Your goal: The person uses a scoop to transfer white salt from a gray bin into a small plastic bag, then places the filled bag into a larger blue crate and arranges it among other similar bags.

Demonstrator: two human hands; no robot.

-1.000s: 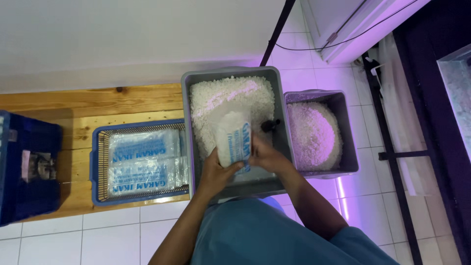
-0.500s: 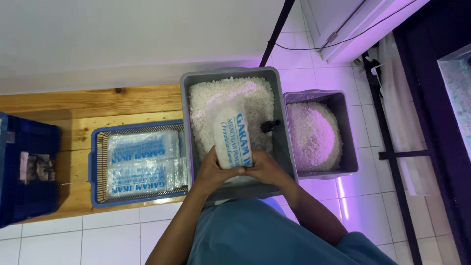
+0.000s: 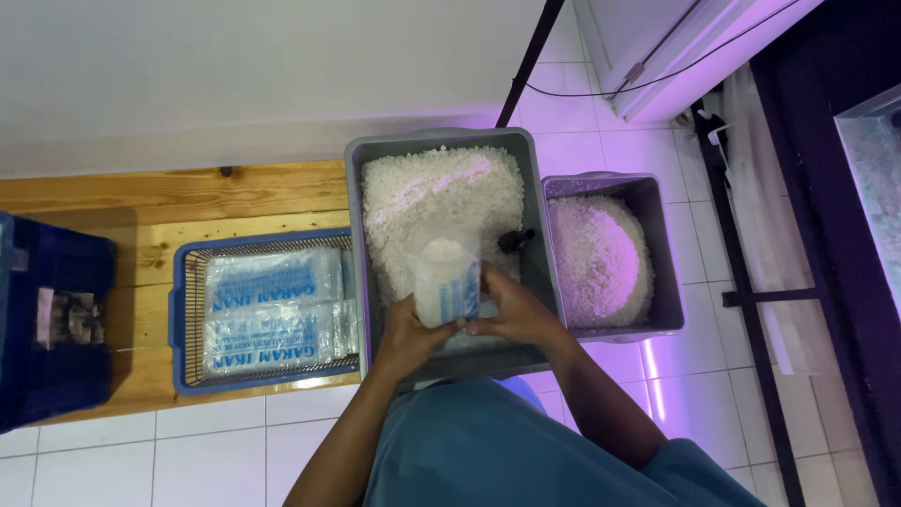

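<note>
Both hands hold a clear plastic bag (image 3: 444, 282) with blue print, part filled with white coarse grains, upright over the near end of a large grey tub (image 3: 354, 244). My left hand (image 3: 405, 336) grips the bag's lower left side. My right hand (image 3: 511, 310) grips its right side. The tub is full of white grains (image 3: 441, 202). A small dark scoop handle (image 3: 514, 240) pokes out of the grains just right of the bag.
A smaller grey tub (image 3: 668, 272) heaped with white grains stands to the right. A blue mesh basket (image 3: 183, 324) with flat printed plastic bags (image 3: 272, 310) sits on a wooden platform (image 3: 141, 202) at left. A dark blue crate (image 3: 52, 319) is at far left.
The bag went from tilted forward with its printed face up to standing upright, mouth facing up. Both hands shifted slightly lower and closer together on it.
</note>
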